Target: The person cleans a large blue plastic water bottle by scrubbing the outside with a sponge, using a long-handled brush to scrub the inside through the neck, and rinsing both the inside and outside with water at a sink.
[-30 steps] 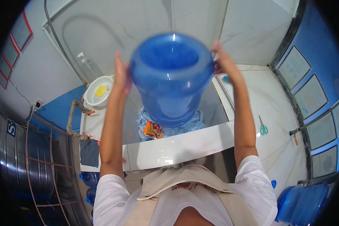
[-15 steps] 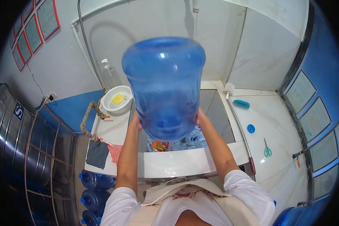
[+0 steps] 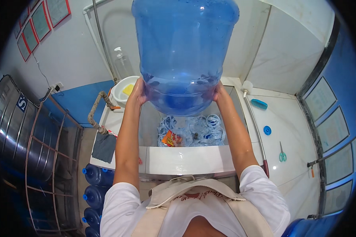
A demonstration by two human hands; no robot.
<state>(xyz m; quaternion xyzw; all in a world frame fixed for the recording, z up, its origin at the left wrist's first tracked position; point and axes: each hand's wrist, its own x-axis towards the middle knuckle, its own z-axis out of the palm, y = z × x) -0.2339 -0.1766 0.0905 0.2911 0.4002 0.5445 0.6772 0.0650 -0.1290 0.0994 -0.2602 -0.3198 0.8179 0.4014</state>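
A large clear-blue water jug is held up in front of me, over the tiled sink basin. My left hand presses against its lower left side, and my right hand grips the lower right side. The jug's lower end is toward me, and its top runs up to the picture's edge. Beneath it in the basin lie several crumpled clear-and-blue plastic wraps and an orange packet. Parts of my fingers are hidden behind the jug.
Left of the basin are a white bowl with a yellow sponge, a pump bottle, a tap and a grey cloth. Rightward lie a long-handled brush, teal brush, blue cap and scissors. Several jugs stand lower left.
Both hands have raised the jug higher and closer to me, so more of the basin's contents shows beneath it. The view has shifted slightly, and my left arm now covers most of the pink cloth.
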